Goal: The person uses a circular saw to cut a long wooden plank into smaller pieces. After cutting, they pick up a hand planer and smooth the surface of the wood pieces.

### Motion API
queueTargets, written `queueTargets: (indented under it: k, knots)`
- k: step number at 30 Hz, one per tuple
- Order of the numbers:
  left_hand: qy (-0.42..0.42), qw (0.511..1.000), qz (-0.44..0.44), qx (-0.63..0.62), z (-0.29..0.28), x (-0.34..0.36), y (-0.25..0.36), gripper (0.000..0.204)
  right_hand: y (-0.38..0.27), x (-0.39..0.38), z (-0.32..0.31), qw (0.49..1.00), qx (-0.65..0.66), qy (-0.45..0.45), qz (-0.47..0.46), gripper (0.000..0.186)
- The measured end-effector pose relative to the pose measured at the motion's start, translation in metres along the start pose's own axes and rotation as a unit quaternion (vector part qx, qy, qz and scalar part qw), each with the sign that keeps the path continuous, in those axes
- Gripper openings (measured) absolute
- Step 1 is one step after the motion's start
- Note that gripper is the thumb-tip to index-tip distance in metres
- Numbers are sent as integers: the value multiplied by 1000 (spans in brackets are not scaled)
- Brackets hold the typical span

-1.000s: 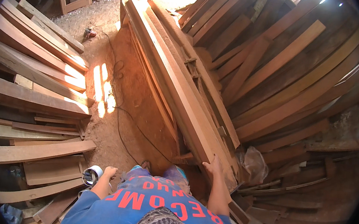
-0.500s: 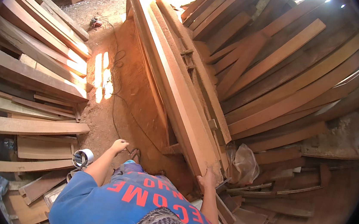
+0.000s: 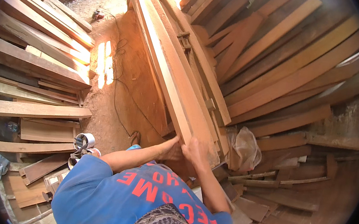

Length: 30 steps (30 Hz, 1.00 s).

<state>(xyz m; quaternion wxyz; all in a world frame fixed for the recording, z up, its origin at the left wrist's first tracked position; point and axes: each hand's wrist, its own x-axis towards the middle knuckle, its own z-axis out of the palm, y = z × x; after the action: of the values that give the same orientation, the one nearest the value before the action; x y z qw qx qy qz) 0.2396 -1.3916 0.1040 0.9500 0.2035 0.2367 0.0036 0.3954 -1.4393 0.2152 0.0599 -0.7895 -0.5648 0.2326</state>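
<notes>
At the near end of a long pale plank point(image 3: 171, 85), my two hands are close together. My left hand point(image 3: 172, 148) grips its left edge, fingers partly hidden beneath. My right hand point(image 3: 194, 151) is closed on the end, just beside the left. The plank lies lengthwise on a long wooden bench among other rough boards point(image 3: 208, 84), with a short wooden block point(image 3: 210, 104) on their right. My blue shirt fills the lower view.
Stacked boards line the left point(image 3: 33, 108) and right point(image 3: 290, 88). Cords cross the dusty floor point(image 3: 100, 121) from a red power tool point(image 3: 98, 14). A white container point(image 3: 84, 141) stands at my left, a crumpled plastic bag point(image 3: 246, 148) at my right. A door frame leans at the back.
My left hand has moved rightward from beside my body onto the plank's end. My right hand has shifted left along it, and my view has turned slightly.
</notes>
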Motion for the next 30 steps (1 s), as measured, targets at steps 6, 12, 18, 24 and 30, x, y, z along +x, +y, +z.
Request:
queueTargets:
  k: [6, 12, 18, 24, 30]
  knots:
    - [104, 988, 115, -5, 59, -30, 19, 88, -8, -18, -95, 974, 205, -46, -82, 58]
    - [51, 962, 253, 84, 139, -86, 68, 92, 54, -78, -179, 763, 600, -76, -226, 73]
    - [56, 941, 330, 47, 198, -131, 101, 94, 14, -148, -204, 771, 420, 116, -464, 87]
    - [43, 909, 413, 28, 235, -140, 112, 87, -50, -155, -182, 763, 249, 417, -426, 78]
    - [47, 862, 505, 15, 203, -154, 122, 62, -79, -147, -206, 691, 195, 466, -518, 58]
